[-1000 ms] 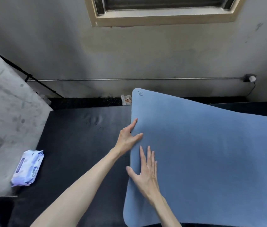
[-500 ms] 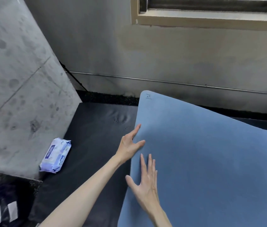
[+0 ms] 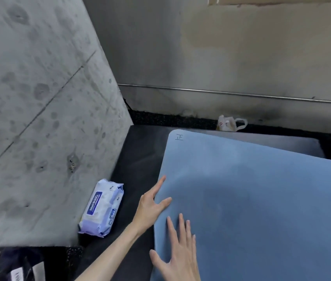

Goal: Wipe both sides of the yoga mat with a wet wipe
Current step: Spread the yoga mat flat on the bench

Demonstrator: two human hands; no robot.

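left hand (image 3: 150, 207) flat at blue yoga mat (image 3: 262, 209) edge, fingers straight, right hand (image 3: 179, 254) pressing flat, fingers spread

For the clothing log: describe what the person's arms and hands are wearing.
Nothing shows on either one. The left hand and right hand are bare, with no gloves, rings or watch visible, and both forearms are uncovered as far as the frame shows, no sleeves.

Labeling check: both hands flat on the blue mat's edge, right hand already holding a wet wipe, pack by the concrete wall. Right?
Not quite. In the head view the right hand holds nothing; like the left hand, it lies flat on the blue mat. The wipe pack lies by the concrete wall.
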